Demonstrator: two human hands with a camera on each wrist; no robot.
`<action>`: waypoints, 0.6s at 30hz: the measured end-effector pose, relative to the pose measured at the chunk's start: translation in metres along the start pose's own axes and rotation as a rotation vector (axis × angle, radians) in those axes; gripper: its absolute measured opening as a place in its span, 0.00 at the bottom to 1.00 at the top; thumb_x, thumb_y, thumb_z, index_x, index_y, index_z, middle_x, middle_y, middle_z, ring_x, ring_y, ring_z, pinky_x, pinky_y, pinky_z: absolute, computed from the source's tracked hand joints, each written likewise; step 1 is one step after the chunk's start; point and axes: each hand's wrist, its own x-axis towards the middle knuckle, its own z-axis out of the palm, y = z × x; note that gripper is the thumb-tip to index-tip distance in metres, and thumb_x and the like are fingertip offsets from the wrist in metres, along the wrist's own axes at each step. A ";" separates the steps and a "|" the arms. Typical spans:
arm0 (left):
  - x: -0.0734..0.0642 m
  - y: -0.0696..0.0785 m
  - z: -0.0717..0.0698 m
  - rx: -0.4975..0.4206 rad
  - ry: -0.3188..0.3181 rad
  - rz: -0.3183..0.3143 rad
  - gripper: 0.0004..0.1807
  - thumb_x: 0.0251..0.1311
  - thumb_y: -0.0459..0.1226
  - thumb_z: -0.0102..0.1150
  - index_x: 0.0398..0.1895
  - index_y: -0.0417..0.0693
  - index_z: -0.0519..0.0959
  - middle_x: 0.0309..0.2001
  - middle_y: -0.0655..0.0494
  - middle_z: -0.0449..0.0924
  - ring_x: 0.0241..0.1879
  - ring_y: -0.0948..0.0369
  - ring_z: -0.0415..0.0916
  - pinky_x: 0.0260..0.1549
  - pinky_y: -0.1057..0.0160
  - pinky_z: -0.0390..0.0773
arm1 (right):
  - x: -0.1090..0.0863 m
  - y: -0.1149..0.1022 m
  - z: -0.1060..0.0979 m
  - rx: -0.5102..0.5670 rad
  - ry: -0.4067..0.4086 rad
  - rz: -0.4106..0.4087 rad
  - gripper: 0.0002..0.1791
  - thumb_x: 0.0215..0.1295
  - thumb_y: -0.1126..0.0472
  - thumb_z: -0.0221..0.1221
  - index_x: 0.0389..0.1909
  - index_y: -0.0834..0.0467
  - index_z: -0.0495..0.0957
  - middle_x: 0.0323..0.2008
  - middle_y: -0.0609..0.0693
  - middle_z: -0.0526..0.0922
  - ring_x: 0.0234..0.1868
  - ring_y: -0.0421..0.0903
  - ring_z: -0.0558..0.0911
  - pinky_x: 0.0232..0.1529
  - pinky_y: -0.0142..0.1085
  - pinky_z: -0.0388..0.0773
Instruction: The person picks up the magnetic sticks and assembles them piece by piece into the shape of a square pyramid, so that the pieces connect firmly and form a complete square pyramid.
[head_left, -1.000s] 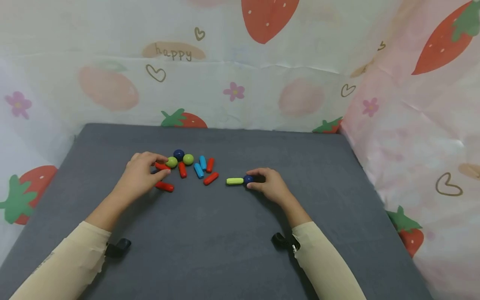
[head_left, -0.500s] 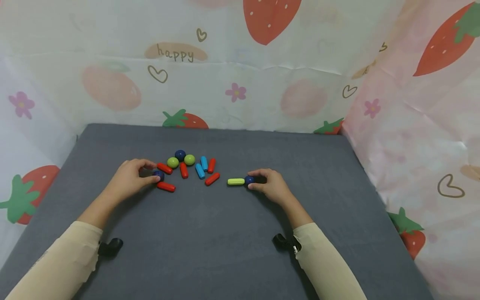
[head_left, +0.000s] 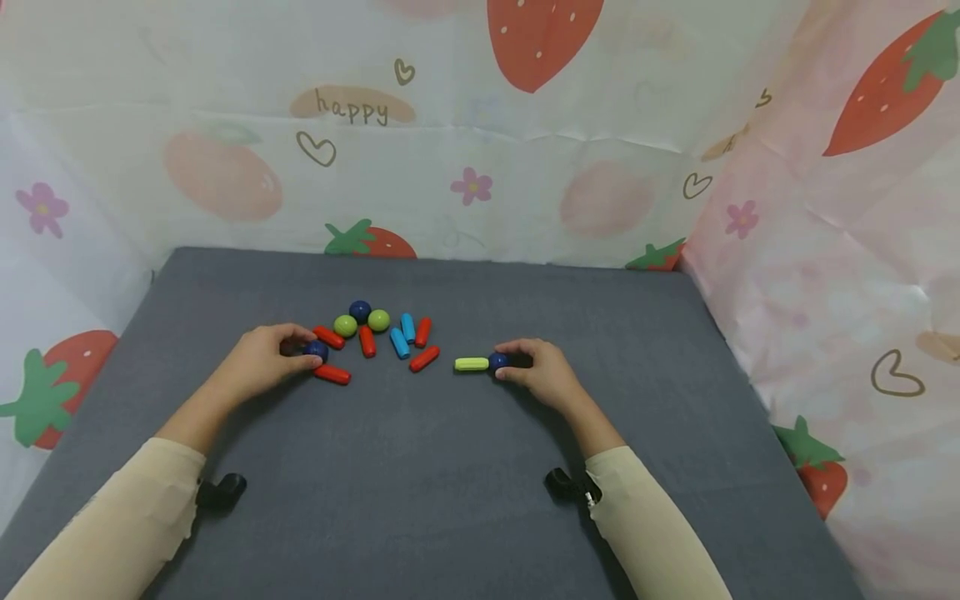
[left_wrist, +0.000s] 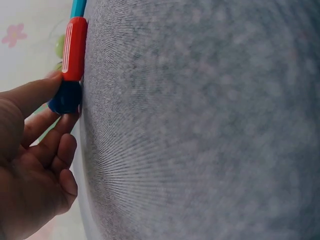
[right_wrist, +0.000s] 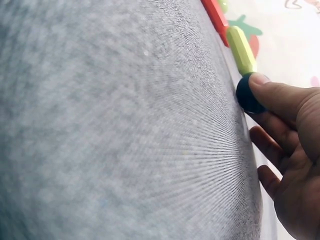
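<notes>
Left hand (head_left: 262, 358) and right hand (head_left: 543, 371) each pinch a ball above the grey table (head_left: 420, 492) in the head view, thumb on the near side. The left navy ball (head_left: 316, 351) sits at the left fingertips, with a far red rod (head_left: 329, 337) and a near red rod (head_left: 332, 375) just beside it. The right navy ball (head_left: 498, 361) is at the right fingertips, and a yellow-green rod (head_left: 471, 364) extends from it toward the left. Between the hands lie two blue rods (head_left: 400, 342) and further red rods (head_left: 425, 358), nearer the left hand; behind them, two green balls (head_left: 378, 320) flank a rear navy ball (head_left: 360, 312).

From the left wrist, the ball is held between thumb and fingers, a red rod running away from it.

From the right wrist, the yellow-green rod meets the gripped ball end-on; the lower fingers are loosely bent.
</notes>
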 end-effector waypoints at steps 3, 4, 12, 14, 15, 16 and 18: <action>0.000 -0.002 -0.001 0.004 -0.001 -0.007 0.28 0.68 0.50 0.65 0.63 0.44 0.78 0.58 0.36 0.79 0.57 0.43 0.75 0.54 0.39 0.74 | 0.000 -0.001 0.001 0.004 0.000 0.000 0.21 0.62 0.54 0.72 0.57 0.47 0.85 0.57 0.48 0.84 0.66 0.52 0.76 0.69 0.52 0.68; 0.000 -0.002 -0.001 0.004 0.002 -0.008 0.28 0.68 0.50 0.65 0.64 0.44 0.78 0.58 0.36 0.79 0.57 0.43 0.75 0.54 0.39 0.74 | 0.000 -0.001 0.001 0.002 -0.001 0.000 0.21 0.62 0.54 0.72 0.57 0.47 0.85 0.57 0.48 0.84 0.66 0.52 0.76 0.69 0.52 0.68; -0.004 -0.001 -0.008 0.014 0.057 -0.023 0.27 0.67 0.50 0.66 0.63 0.44 0.78 0.54 0.38 0.79 0.51 0.45 0.75 0.47 0.43 0.75 | 0.002 -0.002 0.001 -0.014 -0.013 -0.006 0.21 0.63 0.54 0.72 0.57 0.48 0.85 0.57 0.48 0.85 0.65 0.52 0.77 0.69 0.52 0.68; -0.006 0.004 -0.010 0.011 0.067 -0.026 0.28 0.67 0.51 0.66 0.63 0.44 0.78 0.53 0.39 0.79 0.50 0.45 0.74 0.45 0.45 0.75 | 0.002 -0.002 0.000 -0.014 -0.015 -0.008 0.21 0.63 0.54 0.72 0.57 0.48 0.85 0.57 0.48 0.85 0.65 0.52 0.77 0.68 0.52 0.69; -0.006 0.007 -0.011 0.010 0.071 -0.024 0.28 0.66 0.52 0.66 0.63 0.45 0.78 0.53 0.39 0.79 0.50 0.46 0.74 0.44 0.46 0.75 | 0.002 -0.002 -0.001 -0.014 -0.015 -0.007 0.21 0.63 0.54 0.72 0.57 0.48 0.85 0.57 0.48 0.85 0.64 0.52 0.77 0.68 0.52 0.69; -0.007 0.011 -0.011 0.007 0.073 -0.021 0.28 0.66 0.52 0.66 0.63 0.45 0.78 0.54 0.39 0.79 0.51 0.45 0.73 0.43 0.46 0.76 | 0.001 -0.002 -0.001 -0.014 -0.017 -0.007 0.21 0.63 0.54 0.72 0.57 0.48 0.85 0.57 0.48 0.85 0.64 0.52 0.77 0.68 0.52 0.69; -0.008 0.020 -0.012 0.001 0.075 -0.010 0.28 0.66 0.52 0.66 0.63 0.46 0.78 0.56 0.39 0.79 0.53 0.45 0.73 0.43 0.46 0.77 | 0.001 -0.002 -0.002 -0.017 -0.021 -0.005 0.21 0.63 0.54 0.72 0.57 0.48 0.85 0.56 0.48 0.85 0.64 0.52 0.77 0.68 0.52 0.70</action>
